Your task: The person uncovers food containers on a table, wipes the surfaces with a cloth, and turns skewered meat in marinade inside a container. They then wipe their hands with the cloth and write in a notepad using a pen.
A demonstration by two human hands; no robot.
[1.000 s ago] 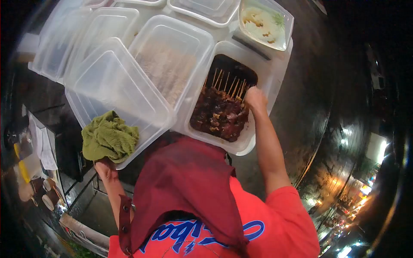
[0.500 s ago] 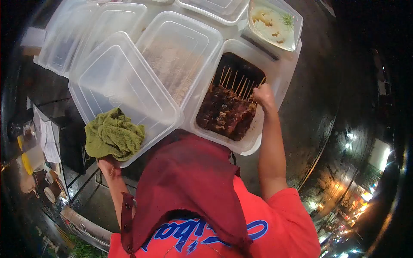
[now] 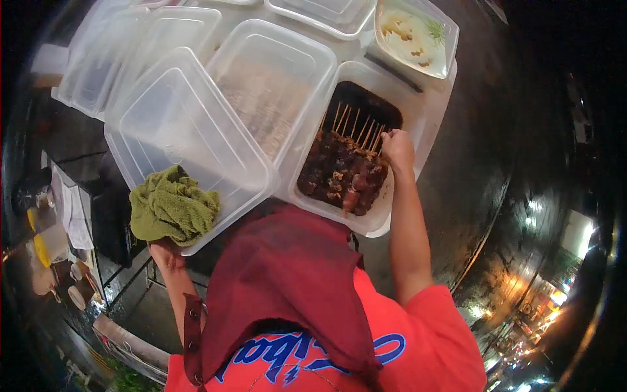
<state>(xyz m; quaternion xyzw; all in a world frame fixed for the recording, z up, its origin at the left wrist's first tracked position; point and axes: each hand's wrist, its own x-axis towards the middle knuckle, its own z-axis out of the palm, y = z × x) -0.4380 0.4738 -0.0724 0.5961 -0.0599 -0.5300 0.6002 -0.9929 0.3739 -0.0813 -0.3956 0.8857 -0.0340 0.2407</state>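
A clear plastic tub [image 3: 377, 225] holds several skewers of dark, sauce-coated meat [image 3: 343, 171], their bare sticks pointing to the tub's far side over dark liquid. At its right side my right hand [image 3: 398, 149] is closed, fingertips pinching the end of a skewer. On the left, a translucent plastic lid [image 3: 189, 124] lies tilted across other containers. A crumpled green towel [image 3: 173, 206] rests on its near-left corner. My left hand [image 3: 167, 255] grips that corner from below, its fingers mostly hidden under the lid and towel.
A lidded container [image 3: 274, 78] of pale rows sits beside the meat tub. Behind it stands a square tub [image 3: 418, 32] with pale liquid, brown bits and a green sprig. More lidded boxes [image 3: 176, 32] line the far left. Wet dark pavement [image 3: 483, 144] lies to the right.
My right hand has shifted slightly left and toward me, and the near-right skewers have turned or moved a little. My left hand, lid and towel stay almost still.
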